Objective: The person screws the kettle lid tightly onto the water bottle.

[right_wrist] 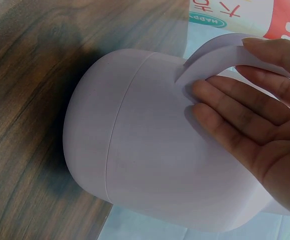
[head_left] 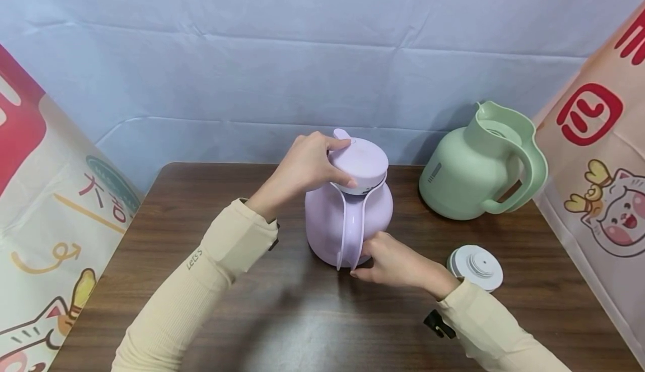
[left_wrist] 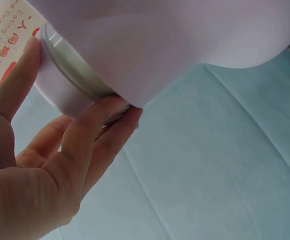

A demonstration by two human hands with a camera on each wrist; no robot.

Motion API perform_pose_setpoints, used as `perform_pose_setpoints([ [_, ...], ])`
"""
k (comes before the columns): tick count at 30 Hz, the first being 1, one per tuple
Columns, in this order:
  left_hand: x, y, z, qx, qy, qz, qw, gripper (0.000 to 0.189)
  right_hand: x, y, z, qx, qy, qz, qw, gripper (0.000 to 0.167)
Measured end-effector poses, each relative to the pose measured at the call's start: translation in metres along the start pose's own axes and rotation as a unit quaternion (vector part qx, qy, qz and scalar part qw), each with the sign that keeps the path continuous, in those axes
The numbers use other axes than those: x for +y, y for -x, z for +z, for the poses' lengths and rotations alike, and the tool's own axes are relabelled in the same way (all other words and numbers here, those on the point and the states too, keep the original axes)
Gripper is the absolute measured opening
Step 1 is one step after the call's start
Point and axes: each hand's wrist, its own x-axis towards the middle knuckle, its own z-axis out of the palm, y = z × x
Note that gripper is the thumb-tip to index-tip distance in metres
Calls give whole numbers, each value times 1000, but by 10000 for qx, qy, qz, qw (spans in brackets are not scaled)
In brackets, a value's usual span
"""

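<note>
A lilac thermos jug (head_left: 325, 223) stands on the wooden table, its handle (head_left: 353, 229) facing the wearer. My left hand (head_left: 313, 162) grips the round lilac lid (head_left: 365, 159) at the jug's mouth, thumb and fingers spread around the edge. From the left wrist view, a metallic band (left_wrist: 77, 67) shows between the lid (left_wrist: 57, 90) and the jug's rim. Low on the handle, my right hand (head_left: 393, 261) pinches it between thumb and index finger. The other fingers of that hand (right_wrist: 270, 130) reach against or close to the jug's body (right_wrist: 150, 135) in the right wrist view.
A green thermos jug (head_left: 456, 173) stands at the back right, its handle turned rightward. Nearer the wearer lies a round white stopper (head_left: 476, 267), beside the right forearm. Pale blue cloth (head_left: 302, 69) hangs behind the table (head_left: 227, 305), with printed panels on both sides.
</note>
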Motion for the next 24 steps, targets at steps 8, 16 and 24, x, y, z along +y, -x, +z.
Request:
perform_pose_setpoints([
  [8,5,-1,-4,-165,-276,-61,9995,72,0,0,1,-17,63,93,9999,11],
  [16,11,-2,-7,-222,-447,-122,9987,73,2,0,1,6,56,42,10000,10],
  [24,11,-1,-7,-169,-414,-277,9986,74,0,0,1,-68,-6,146,9999,8],
])
